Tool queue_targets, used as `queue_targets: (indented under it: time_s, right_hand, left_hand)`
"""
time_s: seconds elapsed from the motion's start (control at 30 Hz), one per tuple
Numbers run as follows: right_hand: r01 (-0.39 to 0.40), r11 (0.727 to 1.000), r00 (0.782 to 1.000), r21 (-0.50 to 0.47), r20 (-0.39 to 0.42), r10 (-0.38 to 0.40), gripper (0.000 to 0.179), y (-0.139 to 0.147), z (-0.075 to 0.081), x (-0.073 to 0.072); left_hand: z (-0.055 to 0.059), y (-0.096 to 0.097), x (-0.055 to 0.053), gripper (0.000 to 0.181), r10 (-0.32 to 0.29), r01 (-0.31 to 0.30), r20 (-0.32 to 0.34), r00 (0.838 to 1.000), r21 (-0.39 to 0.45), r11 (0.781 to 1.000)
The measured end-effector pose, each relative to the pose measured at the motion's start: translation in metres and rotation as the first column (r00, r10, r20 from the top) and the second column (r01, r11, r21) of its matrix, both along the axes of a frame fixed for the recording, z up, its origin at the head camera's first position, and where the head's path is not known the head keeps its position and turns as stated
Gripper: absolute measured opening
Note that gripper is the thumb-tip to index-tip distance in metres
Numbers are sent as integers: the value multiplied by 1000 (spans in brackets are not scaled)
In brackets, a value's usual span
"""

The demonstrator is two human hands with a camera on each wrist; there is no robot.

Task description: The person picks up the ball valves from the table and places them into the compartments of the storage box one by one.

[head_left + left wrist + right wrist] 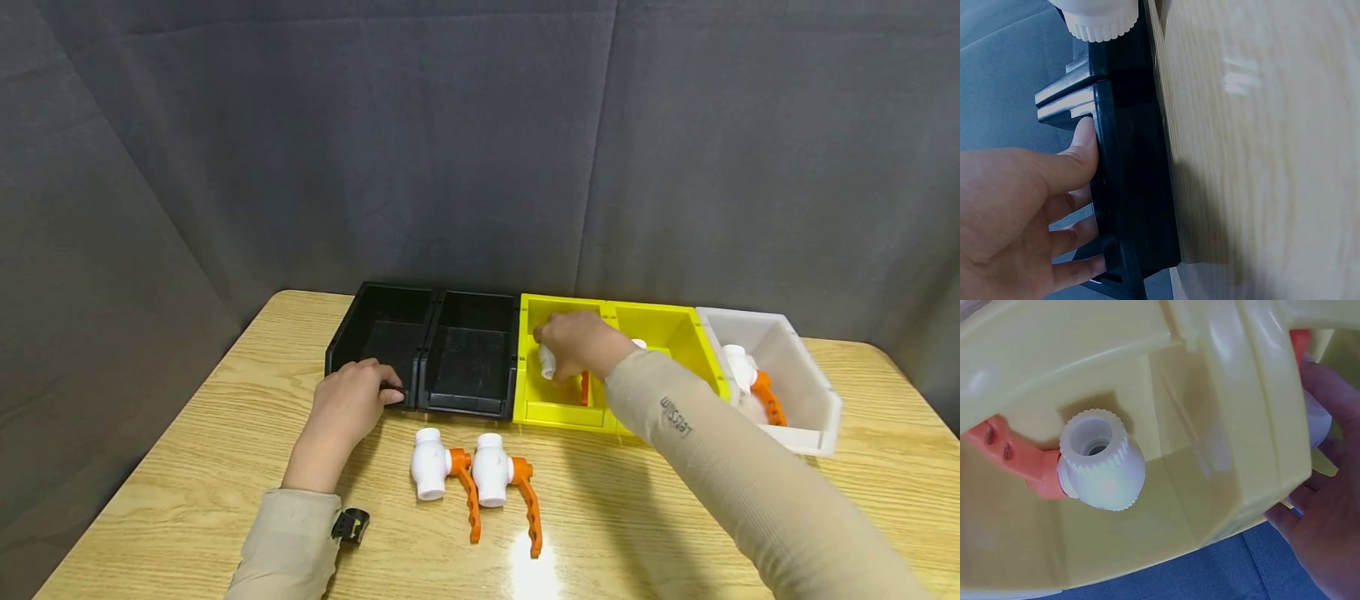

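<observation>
Right sleeve (720,454): four o'clock.
Right hand (579,342): grasping white ball valve (547,363).
Left hand (351,402): loose on black bin (393,308), eight o'clock.
Ball valve: likely light, stiff; hold its body.

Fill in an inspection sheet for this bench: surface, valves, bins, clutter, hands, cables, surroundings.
Surface: wood-grain table; glare patch low in the head view.
Valves: white with orange handles; left loose valve and right loose valve on the table, one valve in the white bin, another valve in the right yellow bin.
Bins: two black, two yellow, one white, side by side.
Clutter: nothing seen.
Left hand: rests on the leftmost black bin, front rim.
Right hand: grips the held valve inside the left yellow bin.
Cables: nothing seen.
Surroundings: dark grey curtain behind.
</observation>
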State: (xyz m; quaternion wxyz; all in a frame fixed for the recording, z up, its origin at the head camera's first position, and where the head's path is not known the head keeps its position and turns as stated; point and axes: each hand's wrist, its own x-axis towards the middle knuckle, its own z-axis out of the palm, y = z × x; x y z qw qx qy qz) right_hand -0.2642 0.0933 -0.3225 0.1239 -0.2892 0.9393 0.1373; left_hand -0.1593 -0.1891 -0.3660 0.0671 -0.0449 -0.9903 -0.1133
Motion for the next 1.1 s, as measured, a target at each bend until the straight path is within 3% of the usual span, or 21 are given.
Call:
queue_targets:
  time_s: [0.23, 0.83, 1.1]
  right_hand:
    - [-19, 1000, 1000, 20, 9, 19, 60, -2, -2, 0]
    - [41, 998, 998, 47, 36, -43, 63, -1, -7, 4]
    - [64, 998, 997, 11, 29, -65, 61, 8, -10, 5]
  left_hand:
    - [0, 0, 0, 21, 0, 0, -3, 1000, 4, 1000]
    - [0, 1, -1, 16, -4, 4, -9, 1000, 9, 1000]
    - [0, 3, -1, 16, -8, 8, -13, 1000, 4, 1000]
